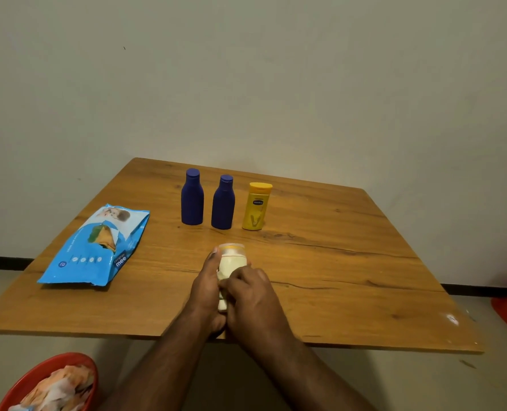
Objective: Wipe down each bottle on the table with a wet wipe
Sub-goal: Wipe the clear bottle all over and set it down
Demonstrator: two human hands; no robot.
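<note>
Held bottle: a pale cream bottle [232, 261] with a clear cap and a thin yellow-orange band under it, cap end pointed toward the far edge of the table [350, 262]. It lay tilted near the middle of the near edge, most of its body hidden by my hands.

Left hand: my left hand [206, 287] gripped the bottle along its left side, thumb stretched up to the cap band.

Right hand: my right hand [253, 295] curled over the lower right of the bottle, fingers bent around it. A whitish fold [222, 304] showed between my two hands; I could not tell whether it was the wipe or the bottle's own surface.

Blue bottles: two matte dark-blue bottles, the left one [192, 197] and the right one [223, 202], stood upright side by side toward the far edge, narrow necks, matching blue caps, no label visible.

Yellow bottle: a yellow bottle [256, 206] stood on its flat cap-like top just right of the blue pair, dark oval logo on its front.

Wipes pack: a blue and white soft pack [96, 246] lay flat near the left edge of the table.

Bowl: a red bowl [24, 387] holding crumpled whitish-orange material sat below the table's near-left corner.
</note>
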